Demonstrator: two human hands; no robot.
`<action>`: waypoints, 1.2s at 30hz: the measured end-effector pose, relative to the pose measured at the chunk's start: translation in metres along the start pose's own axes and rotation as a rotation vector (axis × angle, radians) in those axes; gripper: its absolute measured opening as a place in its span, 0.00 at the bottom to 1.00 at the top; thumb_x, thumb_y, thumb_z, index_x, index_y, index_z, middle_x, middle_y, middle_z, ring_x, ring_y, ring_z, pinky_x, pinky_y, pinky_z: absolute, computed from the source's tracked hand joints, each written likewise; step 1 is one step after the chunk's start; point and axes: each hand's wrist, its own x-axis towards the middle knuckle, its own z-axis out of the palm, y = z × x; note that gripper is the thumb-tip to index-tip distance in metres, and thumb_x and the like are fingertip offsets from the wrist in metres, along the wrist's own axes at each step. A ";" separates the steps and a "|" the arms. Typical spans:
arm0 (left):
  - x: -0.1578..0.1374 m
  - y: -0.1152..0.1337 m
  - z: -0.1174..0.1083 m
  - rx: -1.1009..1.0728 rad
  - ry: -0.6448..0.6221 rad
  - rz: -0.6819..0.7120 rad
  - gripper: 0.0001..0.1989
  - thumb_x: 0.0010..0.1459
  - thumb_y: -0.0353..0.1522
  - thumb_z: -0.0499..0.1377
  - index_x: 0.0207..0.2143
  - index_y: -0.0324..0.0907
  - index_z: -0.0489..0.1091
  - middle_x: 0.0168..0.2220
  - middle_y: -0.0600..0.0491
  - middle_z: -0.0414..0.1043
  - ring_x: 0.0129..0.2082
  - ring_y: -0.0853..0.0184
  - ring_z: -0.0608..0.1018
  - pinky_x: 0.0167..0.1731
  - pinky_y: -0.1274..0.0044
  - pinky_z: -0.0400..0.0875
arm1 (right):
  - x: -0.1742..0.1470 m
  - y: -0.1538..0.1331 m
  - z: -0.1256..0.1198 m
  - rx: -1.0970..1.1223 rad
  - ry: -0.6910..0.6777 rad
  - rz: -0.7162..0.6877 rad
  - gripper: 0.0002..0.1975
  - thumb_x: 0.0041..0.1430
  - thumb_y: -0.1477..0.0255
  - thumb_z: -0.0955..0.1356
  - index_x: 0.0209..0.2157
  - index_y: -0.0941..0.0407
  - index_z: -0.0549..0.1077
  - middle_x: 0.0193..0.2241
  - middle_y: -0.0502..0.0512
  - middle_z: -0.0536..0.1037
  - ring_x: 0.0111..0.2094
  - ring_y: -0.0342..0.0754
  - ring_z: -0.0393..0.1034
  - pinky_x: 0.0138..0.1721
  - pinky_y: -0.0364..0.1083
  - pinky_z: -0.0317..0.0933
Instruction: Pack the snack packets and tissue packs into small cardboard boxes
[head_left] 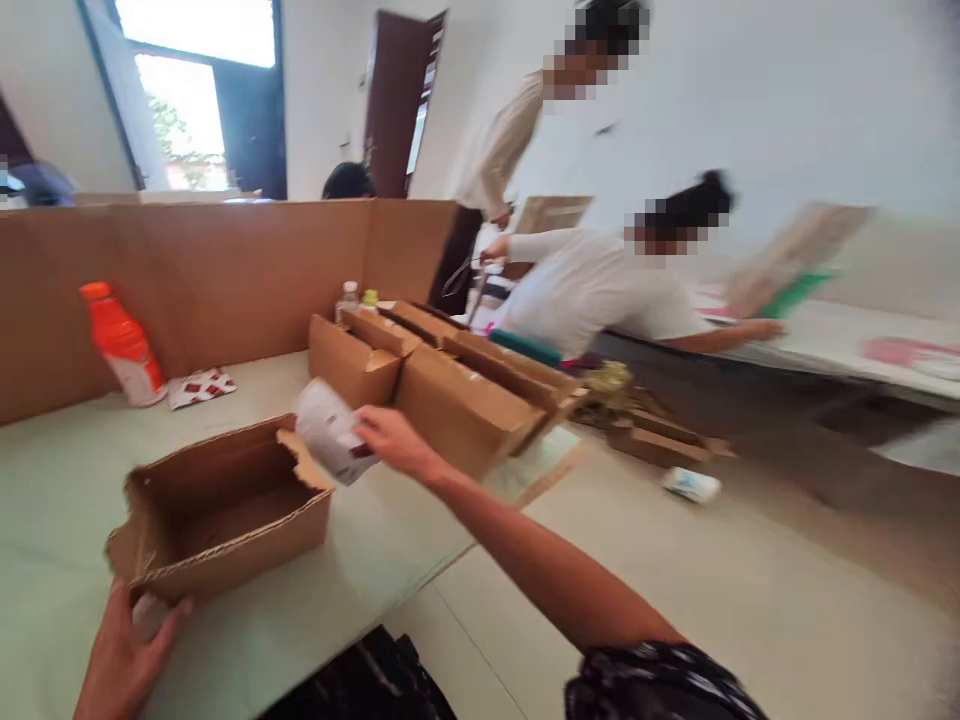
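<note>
Right hand (pixel 394 437) pinches a white packet with dark red patches (pixel 322 425), held up at the right end of an open cardboard box (pixel 262 548); print on it too blurred to read. Left hand (pixel 124 645) is at the box's near left corner, thumb apart from fingers, something pale between them; can't tell whether it grips that or the box. Box sits on the pale green worktop (pixel 52 500), torn flap edges at both ends, inside partly in shadow.

Far left: orange-and-white bottle (pixel 126 345), orange cap, label wording unreadable. Just right of it, a flat packet with red blocks on white (pixel 202 388), lettering too small to tell. Right of the box, a cluster of cardboard boxes (pixel 469 410), two small bottles (pixel 349 296) behind it, one white-capped, one yellow-green. Tall cardboard partition (pixel 247 265) along the far side. Further right, a person in a beige top (pixel 517 140) stands, another in white (pixel 581 285) bends low. White container (pixel 691 485) on the floor, blue marking illegible.
</note>
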 end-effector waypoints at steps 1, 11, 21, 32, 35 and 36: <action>-0.006 0.010 -0.010 0.004 0.054 0.014 0.37 0.59 0.52 0.57 0.64 0.43 0.57 0.56 0.40 0.71 0.51 0.47 0.78 0.51 0.54 0.74 | 0.000 -0.003 -0.010 0.037 0.035 -0.014 0.05 0.61 0.71 0.62 0.31 0.54 0.67 0.30 0.50 0.70 0.31 0.45 0.66 0.33 0.44 0.64; 0.009 0.108 -0.048 0.343 0.273 0.739 0.28 0.59 0.23 0.59 0.61 0.43 0.61 0.50 0.44 0.76 0.55 0.55 0.76 0.59 0.59 0.67 | -0.011 -0.130 -0.008 0.024 0.078 -0.649 0.07 0.66 0.70 0.64 0.35 0.53 0.73 0.27 0.48 0.72 0.28 0.42 0.66 0.31 0.42 0.62; 0.014 0.116 -0.044 0.400 0.259 0.721 0.08 0.60 0.22 0.56 0.37 0.41 0.71 0.42 0.46 0.74 0.42 0.59 0.77 0.44 0.68 0.73 | 0.024 -0.136 0.063 -0.764 -0.895 -0.428 0.12 0.59 0.79 0.65 0.38 0.54 0.78 0.35 0.55 0.82 0.34 0.49 0.73 0.30 0.44 0.52; 0.066 0.143 -0.062 0.544 -0.685 0.452 0.12 0.47 0.25 0.52 0.29 0.46 0.74 0.27 0.50 0.78 0.27 0.56 0.80 0.28 0.71 0.70 | 0.025 -0.136 0.048 -0.487 -0.985 -0.543 0.12 0.60 0.77 0.68 0.44 0.53 0.79 0.39 0.52 0.83 0.37 0.48 0.75 0.35 0.44 0.61; 0.070 0.148 -0.060 0.534 -0.758 0.445 0.15 0.49 0.24 0.49 0.28 0.46 0.74 0.28 0.49 0.79 0.27 0.57 0.81 0.27 0.72 0.68 | 0.037 -0.134 0.011 -0.167 -0.601 -0.546 0.10 0.66 0.70 0.65 0.44 0.54 0.78 0.37 0.51 0.83 0.36 0.44 0.76 0.38 0.43 0.64; 0.069 0.148 -0.059 0.547 -0.762 0.459 0.16 0.48 0.24 0.49 0.30 0.45 0.75 0.29 0.49 0.80 0.29 0.56 0.81 0.27 0.71 0.69 | 0.047 -0.128 0.005 -0.104 -0.488 -0.536 0.11 0.68 0.69 0.64 0.43 0.55 0.78 0.36 0.51 0.83 0.36 0.44 0.76 0.38 0.42 0.65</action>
